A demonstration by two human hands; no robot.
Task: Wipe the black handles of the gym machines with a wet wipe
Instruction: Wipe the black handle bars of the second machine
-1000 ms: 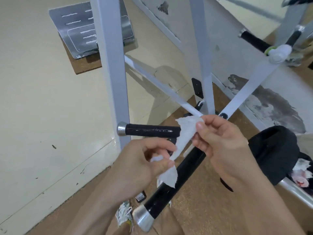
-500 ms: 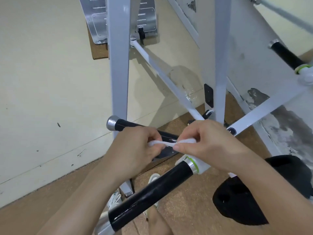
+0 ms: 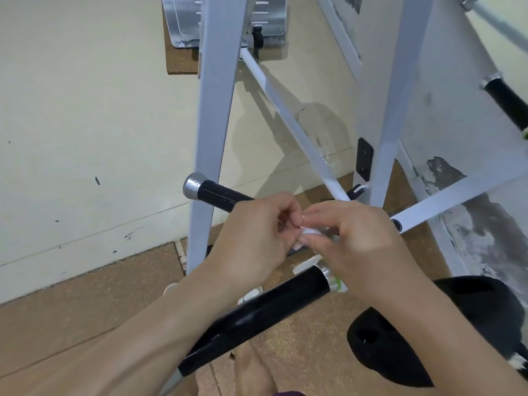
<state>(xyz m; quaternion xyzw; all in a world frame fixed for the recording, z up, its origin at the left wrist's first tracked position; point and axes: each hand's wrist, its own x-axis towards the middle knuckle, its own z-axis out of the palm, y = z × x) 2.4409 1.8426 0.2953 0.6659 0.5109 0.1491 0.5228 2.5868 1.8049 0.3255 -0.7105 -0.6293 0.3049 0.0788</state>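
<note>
Currently, both hands meet at the centre of the view. The left hand (image 3: 254,238) has its fingers curled, with thumb and forefinger pinching the wipe (image 3: 310,230). The right hand (image 3: 351,244) pinches the same wipe from the other side with its fingertips. The wipe is bunched into a small white wad, and only a short part shows between the two sets of fingers.

Wipe position: between the hands, above the inner end of the near handle (image 3: 257,318) and in front of the far handle (image 3: 220,192). Whether it touches the far handle cannot be determined; the hands hide that area. It is apart from the near handle.

Near handle: glossy black, running diagonally from lower left to a silver collar with a green ring, just under the right hand. Both forearms cross above it.

Far handle: black with a silver end cap. It projects left past the upright (image 3: 211,138), and its inner end passes behind the left hand.

Right handle (image 3: 505,101): black with a silver cap, at the right edge, well apart from the hands.

Surroundings: a thin white rod (image 3: 288,115) slopes from a metal plate (image 3: 183,24) at the top down toward the hands. A flat white bar (image 3: 457,195) rises to the right. A black pad (image 3: 428,338) lies at lower right. The floor (image 3: 71,310) is brown, and the wall (image 3: 85,110) is cream.
</note>
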